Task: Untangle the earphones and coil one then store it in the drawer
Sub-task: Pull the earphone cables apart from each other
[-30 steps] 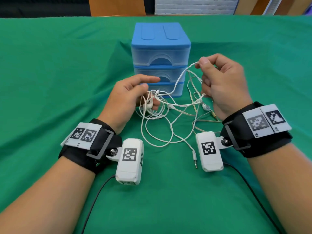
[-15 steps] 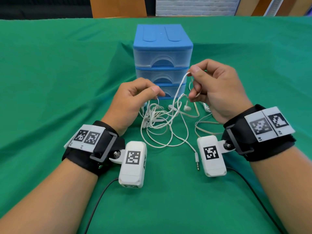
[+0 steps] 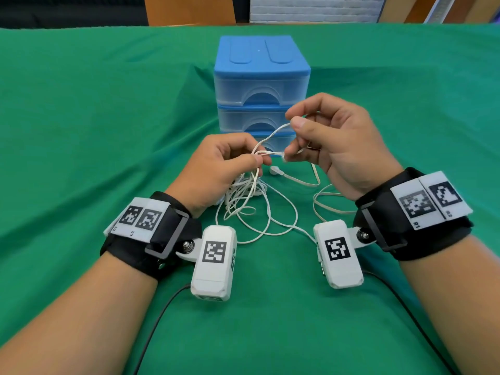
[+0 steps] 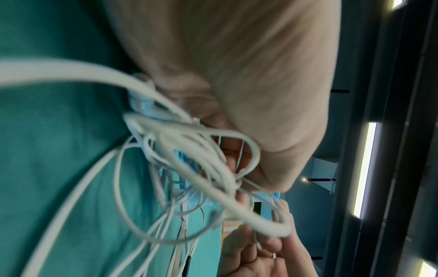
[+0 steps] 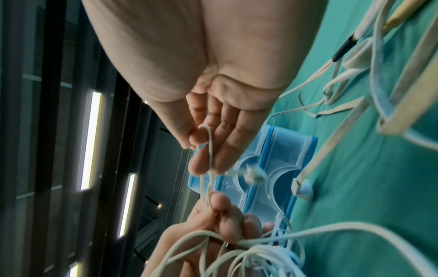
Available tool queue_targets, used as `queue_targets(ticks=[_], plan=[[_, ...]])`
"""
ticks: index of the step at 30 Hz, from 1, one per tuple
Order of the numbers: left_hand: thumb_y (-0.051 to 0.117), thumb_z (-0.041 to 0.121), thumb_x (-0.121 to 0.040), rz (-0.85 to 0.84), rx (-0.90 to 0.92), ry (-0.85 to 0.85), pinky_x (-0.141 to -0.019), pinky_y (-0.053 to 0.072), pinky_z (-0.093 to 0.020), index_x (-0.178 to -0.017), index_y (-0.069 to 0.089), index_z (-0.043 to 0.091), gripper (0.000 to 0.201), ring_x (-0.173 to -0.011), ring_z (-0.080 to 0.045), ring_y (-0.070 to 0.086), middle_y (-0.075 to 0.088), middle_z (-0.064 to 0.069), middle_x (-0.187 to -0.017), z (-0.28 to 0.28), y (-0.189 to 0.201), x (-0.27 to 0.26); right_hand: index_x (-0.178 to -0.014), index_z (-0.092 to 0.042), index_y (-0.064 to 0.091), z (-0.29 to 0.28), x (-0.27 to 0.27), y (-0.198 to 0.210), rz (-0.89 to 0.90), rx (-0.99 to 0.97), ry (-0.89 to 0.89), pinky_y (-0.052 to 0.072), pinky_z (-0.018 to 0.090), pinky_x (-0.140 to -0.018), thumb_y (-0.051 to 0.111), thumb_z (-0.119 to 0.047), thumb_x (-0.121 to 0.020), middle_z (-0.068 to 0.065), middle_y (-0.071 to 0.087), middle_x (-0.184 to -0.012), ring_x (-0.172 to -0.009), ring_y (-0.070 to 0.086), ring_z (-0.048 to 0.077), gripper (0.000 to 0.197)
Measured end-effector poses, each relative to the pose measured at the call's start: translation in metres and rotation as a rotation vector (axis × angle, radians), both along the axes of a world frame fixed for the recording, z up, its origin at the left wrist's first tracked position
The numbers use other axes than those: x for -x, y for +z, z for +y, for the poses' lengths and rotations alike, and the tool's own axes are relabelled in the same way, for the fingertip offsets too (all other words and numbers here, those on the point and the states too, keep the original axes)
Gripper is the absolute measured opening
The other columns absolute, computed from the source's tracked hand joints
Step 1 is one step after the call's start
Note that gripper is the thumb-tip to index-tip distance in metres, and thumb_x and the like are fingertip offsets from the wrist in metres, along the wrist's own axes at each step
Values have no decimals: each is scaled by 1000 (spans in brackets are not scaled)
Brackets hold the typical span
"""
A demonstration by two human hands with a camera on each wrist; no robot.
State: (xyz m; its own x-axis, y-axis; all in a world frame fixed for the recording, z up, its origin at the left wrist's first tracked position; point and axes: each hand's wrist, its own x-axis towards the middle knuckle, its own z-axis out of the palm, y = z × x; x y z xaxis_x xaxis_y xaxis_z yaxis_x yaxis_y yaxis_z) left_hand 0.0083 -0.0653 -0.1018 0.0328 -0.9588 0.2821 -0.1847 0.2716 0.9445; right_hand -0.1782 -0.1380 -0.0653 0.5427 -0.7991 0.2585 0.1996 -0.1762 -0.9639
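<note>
A tangle of white earphone cords (image 3: 249,201) hangs and lies on the green cloth in front of a blue three-drawer unit (image 3: 261,85), whose drawers are all closed. My left hand (image 3: 257,159) pinches a bunch of the cords between thumb and fingers, and the bunch hangs below it (image 4: 194,165). My right hand (image 3: 290,136) pinches a thin loop of cord (image 5: 208,148) between thumb and forefinger, close to the left hand. One earbud (image 3: 276,170) on a flat cream cord lies on the cloth between the hands. A second flat cord (image 3: 324,201) curls under my right wrist.
The green tablecloth (image 3: 108,131) covers the whole table, with a fold running left of the drawer unit. Black cables (image 3: 159,312) trail from both wrist cameras towards me. Wooden furniture and a white brick wall (image 3: 311,9) stand beyond the far edge.
Both hands have come together and closer to me. The left hand has lifted a bunch of cords off the cloth, and the right hand has lowered its loop towards it.
</note>
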Motion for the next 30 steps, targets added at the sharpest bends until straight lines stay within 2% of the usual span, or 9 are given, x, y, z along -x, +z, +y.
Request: queue_targets(ticks=[2, 5, 12, 16, 20, 23, 25, 27, 30], plan=[[63, 3, -91, -4, 6, 18, -76, 48, -26, -84, 69, 2, 9, -79, -20, 62, 69, 5, -69, 0, 0, 1, -98, -6, 63, -1, 1, 0, -8, 1, -18, 56, 35, -65, 59, 0, -96, 4, 55, -62, -58, 63, 19, 8], [61, 0, -95, 5, 34, 46, -83, 50, -21, -84, 67, -7, 14, -90, -14, 69, 69, -7, -73, 0, 0, 0, -98, -6, 63, -2, 1, -1, -8, -8, -22, 56, 35, -64, 59, 1, -96, 5, 54, -63, -58, 63, 19, 8], [58, 1, -94, 49, -25, 41, -60, 41, -18, -86, 69, -1, 14, -57, -7, 48, 65, 7, -66, 1, 2, -1, -93, -8, 64, -5, -1, -2, -4, 62, -83, 38, 24, -47, 63, -4, -89, 10, 41, -61, -43, 38, 14, 6], [62, 14, -87, 104, -42, 50, -61, 34, -25, -76, 73, 14, 16, -63, -15, 43, 59, -21, -82, 0, 3, -2, -92, -10, 66, -8, 0, -1, 2, 105, -162, 31, 20, -45, 64, -2, -87, 7, 36, -59, -44, 30, 16, 10], [67, 25, -83, 67, -30, 4, -65, 32, -32, -74, 74, 22, 12, -73, -27, 38, 50, -40, -80, 2, 5, 0, -96, -10, 66, -11, 1, -1, -14, 157, -244, 36, 27, -48, 66, -3, -87, 1, 35, -52, -43, 32, 13, 12], [68, 21, -88, 47, -24, -1, -64, 32, -28, -77, 73, 14, 13, -66, -23, 40, 52, -29, -69, 3, 4, 0, -101, -9, 63, -10, 2, 1, -59, 144, -230, 39, 25, -45, 63, -3, -92, 4, 31, -56, -42, 29, 11, 11], [65, 19, -90, 18, -33, -8, -59, 32, -20, -83, 70, 1, 20, -60, -12, 40, 55, -2, -61, 4, 3, 1, -103, -9, 62, -9, 2, 1, -42, 150, -202, 36, 24, -41, 62, -4, -94, 5, 31, -58, -41, 28, 12, 10], [68, 21, -88, -11, -33, -27, -60, 32, -21, -90, 70, -5, 26, -64, -17, 41, 57, -5, -68, 4, 2, 2, -104, -9, 62, -9, 1, 1, -15, 161, -161, 36, 25, -42, 61, -5, -96, 4, 33, -58, -41, 30, 11, 9], [75, 19, -83, -11, -40, -71, -66, 40, -23, -96, 74, 2, 22, -71, -19, 47, 60, -11, -76, 6, 2, 2, -107, -7, 62, -6, -1, 1, -21, 147, -47, 48, 30, -51, 57, -5, -97, 1, 36, -59, -45, 34, 13, 11]])
